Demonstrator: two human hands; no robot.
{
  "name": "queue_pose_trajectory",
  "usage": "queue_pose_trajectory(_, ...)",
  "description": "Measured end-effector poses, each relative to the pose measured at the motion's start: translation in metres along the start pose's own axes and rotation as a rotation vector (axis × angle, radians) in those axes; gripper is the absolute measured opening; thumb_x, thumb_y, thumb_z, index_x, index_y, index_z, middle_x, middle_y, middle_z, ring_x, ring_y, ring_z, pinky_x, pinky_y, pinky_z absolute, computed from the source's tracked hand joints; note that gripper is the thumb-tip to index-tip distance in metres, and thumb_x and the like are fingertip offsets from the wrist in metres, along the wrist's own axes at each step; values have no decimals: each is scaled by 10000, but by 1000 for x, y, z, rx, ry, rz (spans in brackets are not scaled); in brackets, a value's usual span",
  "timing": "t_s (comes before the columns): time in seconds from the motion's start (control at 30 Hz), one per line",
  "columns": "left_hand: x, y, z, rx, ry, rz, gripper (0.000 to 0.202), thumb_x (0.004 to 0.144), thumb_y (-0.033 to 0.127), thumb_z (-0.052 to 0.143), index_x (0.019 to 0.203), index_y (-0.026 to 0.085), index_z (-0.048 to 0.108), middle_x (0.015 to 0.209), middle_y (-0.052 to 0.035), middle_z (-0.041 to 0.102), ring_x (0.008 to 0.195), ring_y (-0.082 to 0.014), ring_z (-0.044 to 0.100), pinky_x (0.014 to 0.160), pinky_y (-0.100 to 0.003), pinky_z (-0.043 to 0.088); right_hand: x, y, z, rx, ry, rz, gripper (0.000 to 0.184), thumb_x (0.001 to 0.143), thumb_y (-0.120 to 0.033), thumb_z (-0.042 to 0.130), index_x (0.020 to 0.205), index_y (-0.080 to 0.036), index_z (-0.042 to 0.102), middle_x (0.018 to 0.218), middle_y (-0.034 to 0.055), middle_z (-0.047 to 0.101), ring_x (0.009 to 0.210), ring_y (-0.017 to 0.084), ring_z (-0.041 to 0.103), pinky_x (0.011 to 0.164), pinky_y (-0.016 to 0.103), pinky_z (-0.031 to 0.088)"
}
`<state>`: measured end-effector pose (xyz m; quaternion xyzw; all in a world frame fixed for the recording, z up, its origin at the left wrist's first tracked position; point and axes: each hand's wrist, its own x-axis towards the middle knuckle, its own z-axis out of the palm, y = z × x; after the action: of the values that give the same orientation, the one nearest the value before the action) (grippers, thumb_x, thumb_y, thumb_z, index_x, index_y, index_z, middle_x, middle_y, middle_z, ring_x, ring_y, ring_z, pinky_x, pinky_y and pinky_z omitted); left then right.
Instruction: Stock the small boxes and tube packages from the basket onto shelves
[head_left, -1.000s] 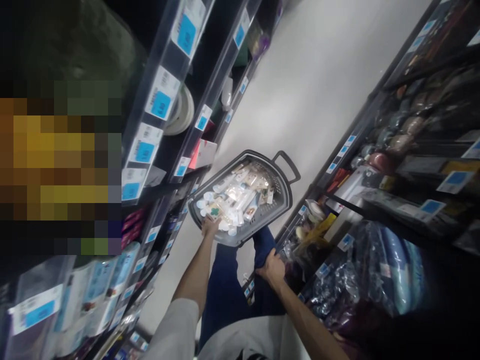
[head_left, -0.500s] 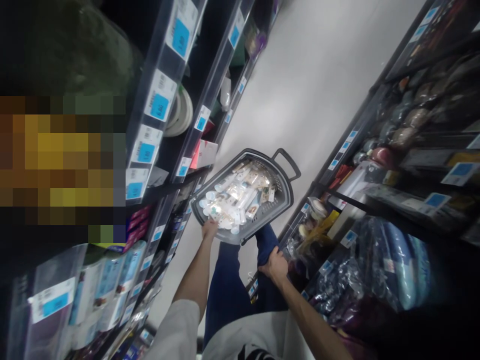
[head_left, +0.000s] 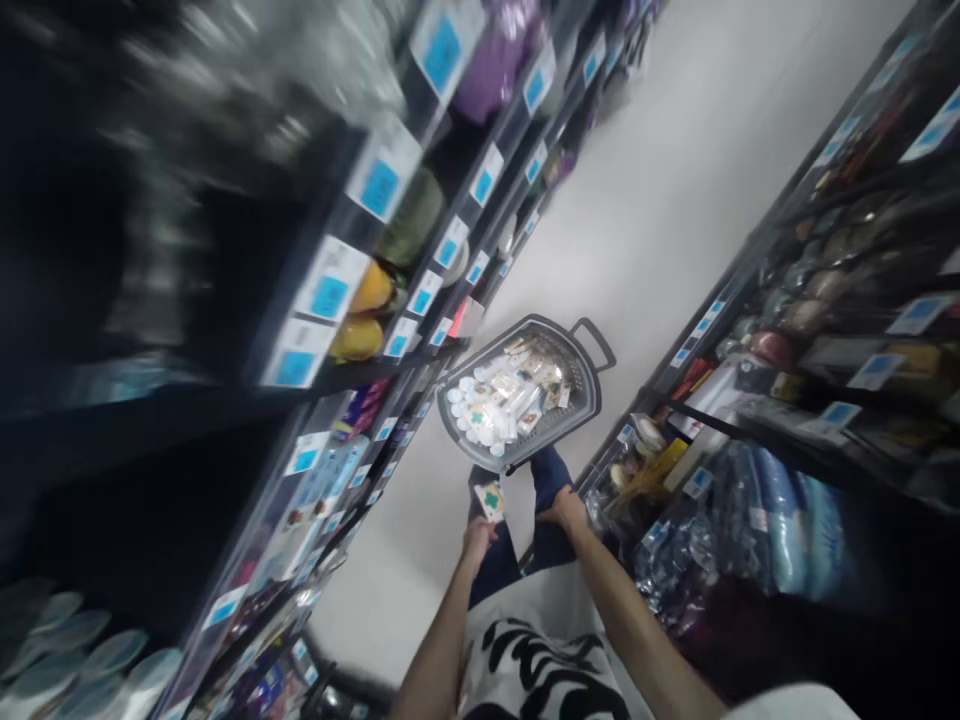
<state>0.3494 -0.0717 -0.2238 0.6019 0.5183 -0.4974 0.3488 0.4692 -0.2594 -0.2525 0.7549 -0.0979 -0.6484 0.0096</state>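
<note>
My left hand [head_left: 477,543] is closed on a small white packaged card [head_left: 490,502] with a green clover-like shape on it. It holds the card over my left leg, just below the basket. My right hand [head_left: 568,513] rests on my right knee with the thumb apart, holding nothing. In front of my legs sits a dark grey plastic basket [head_left: 592,392] with its handle at the far right. Many small white and clear packets [head_left: 510,392] are heaped inside it, one showing a similar green shape.
Tall shelves [head_left: 322,385] with blue-and-white price labels line the left, blurred near the top. On the right, another shelf holds bagged blue goods [head_left: 784,520] and other packaged items. A pale floor aisle [head_left: 637,200] runs between them, away to the upper right.
My left hand has drawn back from the basket's near left corner toward my leg, now with a card in it. My right hand stays on the knee. The view has shifted.
</note>
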Motion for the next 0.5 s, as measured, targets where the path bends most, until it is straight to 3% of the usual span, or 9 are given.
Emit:
queue_pose_trajectory(0.1,-53,-6,-5,55,20,98,175,930,207,485,836,222,632,828,-66,782,859,-217,777,656,-259,557,-16,0,-9,-8,-55,-83,906,675,-462,897,1395,-32,552,1312,279,681,1253,367,680,977,409,578)
queue_pose_trajectory(0.2,-84,1,-23,149,45,253,205,943,194,429,882,201,625,846,-50,772,853,-188,758,711,-246,543,-43,-3,-14,26,21,-223,764,733,-351,863,1377,-42,593,1322,281,678,1281,371,660,1065,409,524)
queue_pose_trajectory(0.3,-103,6,-45,288,58,404,228,935,168,416,960,186,642,917,-68,776,909,-183,740,796,-248,521,-75,-6,-12,63,140,-376,907,674,-161,848,1505,-77,493,1462,277,583,1365,373,587,1133,413,463)
queue_pose_trajectory(0.4,-126,-3,-68,425,86,540,242,924,178,455,1035,180,670,1064,-125,774,1046,-239,715,898,-309,501,-110,-9,1,97,270,-559,1058,591,-97,841,1565,-147,430,1559,222,506,1421,341,524,1164,375,427)
queue_pose_trajectory(0.5,-163,-33,-90,505,125,660,266,921,216,493,1088,188,697,1163,-153,759,1122,-287,699,959,-359,490,-151,-19,27,431,405,-775,882,475,-158,860,1332,-184,655,1330,158,691,1240,346,642,1058,395,504)
